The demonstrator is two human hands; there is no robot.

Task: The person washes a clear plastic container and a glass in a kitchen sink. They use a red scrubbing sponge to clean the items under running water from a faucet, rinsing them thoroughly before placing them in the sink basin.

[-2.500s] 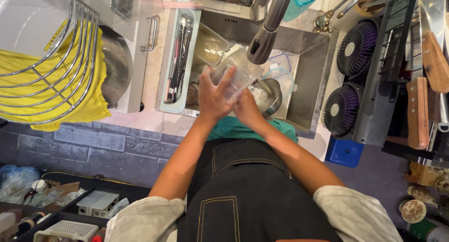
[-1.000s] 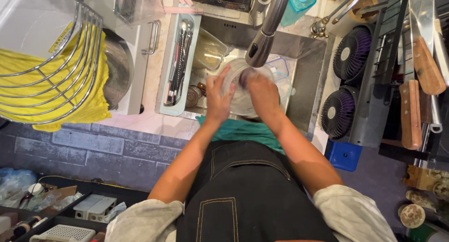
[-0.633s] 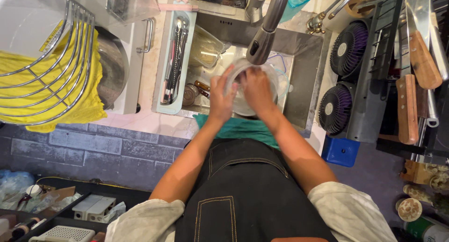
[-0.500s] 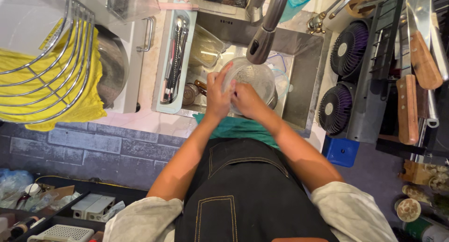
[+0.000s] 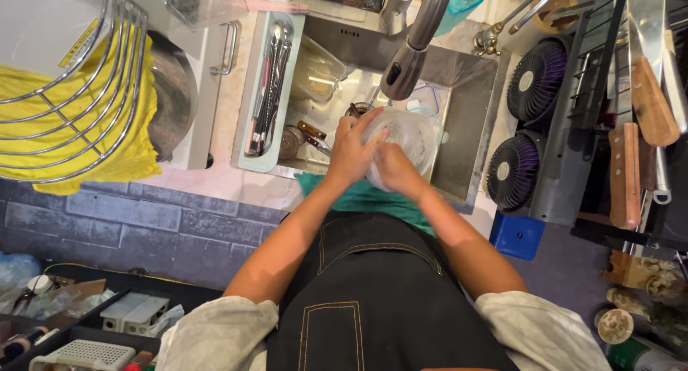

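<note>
Over the steel sink (image 5: 469,127) I hold a clear round container (image 5: 412,134), soapy and tilted, just below the grey faucet head (image 5: 401,73). My left hand (image 5: 351,152) grips its left rim with the fingers curled over the edge. My right hand (image 5: 390,170) presses against its lower side, rubbing the surface. A knife with a wooden handle (image 5: 312,133) and other dishes lie in the basin to the left of my hands.
A pale tray of cutlery (image 5: 269,91) sits left of the sink. A wire rack (image 5: 64,91) holds a yellow cloth. Two small fans (image 5: 527,134) stand to the right, with knives (image 5: 631,127) hanging beyond. A teal cloth (image 5: 373,199) drapes over the counter edge.
I have turned the clear container under the faucet. My right hand slid from its top rim down to its lower side, while my left hand kept hold of the left edge.
</note>
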